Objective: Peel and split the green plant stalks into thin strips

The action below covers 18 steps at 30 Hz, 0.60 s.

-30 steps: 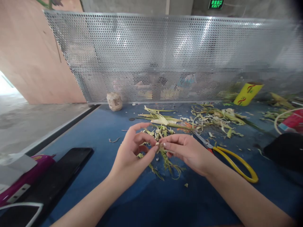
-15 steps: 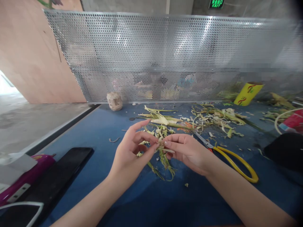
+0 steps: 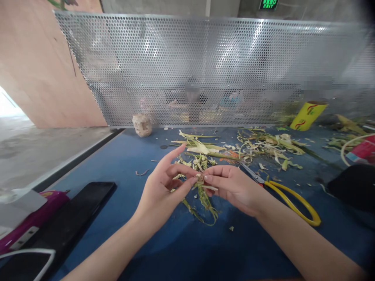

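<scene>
In the head view, my left hand [image 3: 164, 183] pinches a small pale scrap of plant [image 3: 199, 178] between thumb and index finger, with another finger raised. The fingertips of my right hand [image 3: 231, 187] close on the same scrap from the right. A thin whitish strip [image 3: 210, 188] pokes out under the right fingers. Just below and behind the fingertips lie stringy green plant stalks [image 3: 206, 205]; whether they join the held scrap cannot be made out. Pale green plant bits [image 3: 200, 160] lie beyond the hands. Yellow-handled scissors [image 3: 295, 201] rest right of my right hand.
Long leaf strips [image 3: 202, 147] and a heap of peelings [image 3: 272, 146] lie toward the perforated metal screen [image 3: 175, 58]. A yellow roll [image 3: 308, 116] and a whitish lump [image 3: 142, 125] stand near it. A black phone [image 3: 88, 207] lies left, a dark object [image 3: 353, 187] right.
Both hands keep nearly the same place. The left fingers have drawn slightly closer together around the scrap, and the whitish strip has shifted a little to the right.
</scene>
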Tool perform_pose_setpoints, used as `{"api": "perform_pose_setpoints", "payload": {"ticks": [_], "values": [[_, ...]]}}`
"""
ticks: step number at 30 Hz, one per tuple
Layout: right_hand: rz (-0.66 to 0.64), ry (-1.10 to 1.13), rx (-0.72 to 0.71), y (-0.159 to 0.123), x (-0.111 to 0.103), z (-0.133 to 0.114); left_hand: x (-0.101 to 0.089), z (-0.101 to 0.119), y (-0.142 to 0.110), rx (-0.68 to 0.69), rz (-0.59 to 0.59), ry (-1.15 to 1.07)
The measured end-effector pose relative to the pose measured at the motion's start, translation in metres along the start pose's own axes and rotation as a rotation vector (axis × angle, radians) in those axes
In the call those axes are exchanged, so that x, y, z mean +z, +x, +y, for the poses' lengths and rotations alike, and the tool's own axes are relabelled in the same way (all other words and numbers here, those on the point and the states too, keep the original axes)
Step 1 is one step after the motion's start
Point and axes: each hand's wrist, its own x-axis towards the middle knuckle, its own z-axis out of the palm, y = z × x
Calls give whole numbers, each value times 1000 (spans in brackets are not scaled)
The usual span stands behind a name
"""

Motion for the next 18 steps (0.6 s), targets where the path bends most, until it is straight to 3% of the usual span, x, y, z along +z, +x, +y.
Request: {"api": "perform_pose_setpoints", "payload": {"ticks": [11, 18], "values": [[-29, 28, 63, -1, 0, -1, -3, -1, 1, -24, -68, -102], [21, -68, 20, -2, -1, 0, -2, 0, -1, 46, -26, 94]]}}
